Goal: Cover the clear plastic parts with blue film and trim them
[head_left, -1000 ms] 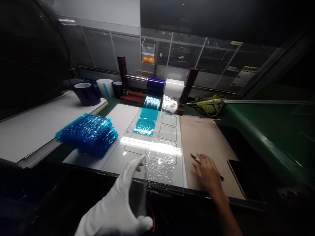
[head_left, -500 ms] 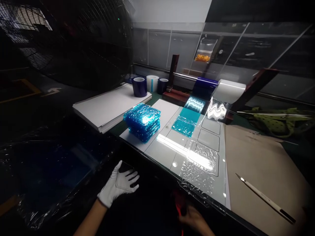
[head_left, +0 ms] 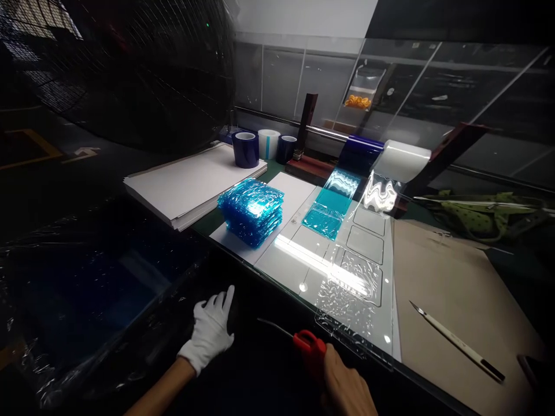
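My left hand (head_left: 210, 332) wears a white glove and hangs in front of the table edge, its fingers apart, with nothing in it. My right hand (head_left: 347, 384), bare, is wrapped round a red tool (head_left: 310, 346) with a thin curved metal tip that points left toward my left hand. Above my left hand, a stack of shiny blue film pieces (head_left: 254, 211) sits on white paper. Clear film with a wrinkled surface lies on the glass-like sheet (head_left: 286, 263), which has rounded rectangular outlines. A blue film strip (head_left: 332, 199) runs down onto it from a roll.
A white paper stack (head_left: 182, 185) lies at the left, with a dark blue tape roll (head_left: 245, 151) on it. At the right, a pen-like knife (head_left: 455, 341) rests on brown board (head_left: 425, 271). A large fan (head_left: 143, 69) stands at the upper left.
My left hand has turned from palm up to back up and remains open. My right hand has risen with the red tool, whose metal tip now shows.
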`<state>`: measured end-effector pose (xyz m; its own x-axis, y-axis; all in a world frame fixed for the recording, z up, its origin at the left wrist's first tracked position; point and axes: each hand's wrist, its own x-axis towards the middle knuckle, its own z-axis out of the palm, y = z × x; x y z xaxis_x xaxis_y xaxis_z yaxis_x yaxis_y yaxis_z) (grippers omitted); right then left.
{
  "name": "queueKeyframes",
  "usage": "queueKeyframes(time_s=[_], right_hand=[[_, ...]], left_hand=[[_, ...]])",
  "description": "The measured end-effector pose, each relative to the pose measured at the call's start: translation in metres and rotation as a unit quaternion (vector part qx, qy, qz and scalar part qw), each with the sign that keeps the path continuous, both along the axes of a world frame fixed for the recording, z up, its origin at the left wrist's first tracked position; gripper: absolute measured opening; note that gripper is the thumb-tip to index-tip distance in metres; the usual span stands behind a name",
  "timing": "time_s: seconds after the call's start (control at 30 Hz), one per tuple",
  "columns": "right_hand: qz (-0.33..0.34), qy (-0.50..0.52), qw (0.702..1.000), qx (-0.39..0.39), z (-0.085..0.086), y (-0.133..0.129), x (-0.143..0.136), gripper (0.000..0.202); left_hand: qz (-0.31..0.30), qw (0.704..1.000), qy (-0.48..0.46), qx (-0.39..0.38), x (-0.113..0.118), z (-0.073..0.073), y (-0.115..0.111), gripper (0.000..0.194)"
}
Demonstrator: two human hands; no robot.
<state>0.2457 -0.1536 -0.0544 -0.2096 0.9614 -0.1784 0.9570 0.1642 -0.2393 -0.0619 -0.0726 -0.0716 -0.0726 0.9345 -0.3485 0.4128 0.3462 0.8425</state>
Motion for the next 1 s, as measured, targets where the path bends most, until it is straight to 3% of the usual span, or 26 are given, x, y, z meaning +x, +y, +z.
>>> queueKeyframes(time_s=[0.13, 0.3, 0.43, 0.6, 0.7, 0.83, 0.9, 1.0], right_hand=[[0.017, -0.065, 0.997, 0.024, 0.006, -0.001, -0.014, 0.064], [0.044, -0.051, 0.997, 0.029, 0.001, -0.002, -0.011, 0.066], [0.054, -0.073, 0.994, 0.061, -0.003, -0.007, -0.002, 0.066], [0.078, -0.067, 0.992, 0.068, -0.007, -0.021, -0.002, 0.071], [0.077, -0.066, 0.994, 0.035, -0.01, -0.021, 0.0, 0.074], [0.026, -0.05, 0.998, -0.036, -0.009, 0.001, 0.003, 0.069], [0.005, -0.02, 0.995, -0.097, -0.007, 0.015, 0.002, 0.055], [-0.009, 0.005, 0.987, -0.159, -0.007, 0.031, -0.006, 0.031]], left_hand=[[0.005, 1.0, 0.022, 0.016, 0.003, -0.001, -0.008, 0.106], [0.122, 0.985, -0.085, -0.084, 0.0, -0.003, 0.01, 0.09], [0.209, 0.937, -0.211, -0.183, 0.002, -0.007, 0.019, 0.069], [0.302, 0.89, -0.291, -0.181, 0.004, -0.006, 0.016, 0.09], [0.332, 0.831, -0.385, -0.227, 0.001, 0.007, 0.018, 0.083], [0.267, 0.764, -0.545, -0.219, -0.001, 0.044, 0.009, 0.071], [0.188, 0.734, -0.619, -0.204, 0.0, 0.065, -0.001, 0.077], [0.027, 0.671, -0.714, -0.198, 0.007, 0.088, -0.012, 0.102]])
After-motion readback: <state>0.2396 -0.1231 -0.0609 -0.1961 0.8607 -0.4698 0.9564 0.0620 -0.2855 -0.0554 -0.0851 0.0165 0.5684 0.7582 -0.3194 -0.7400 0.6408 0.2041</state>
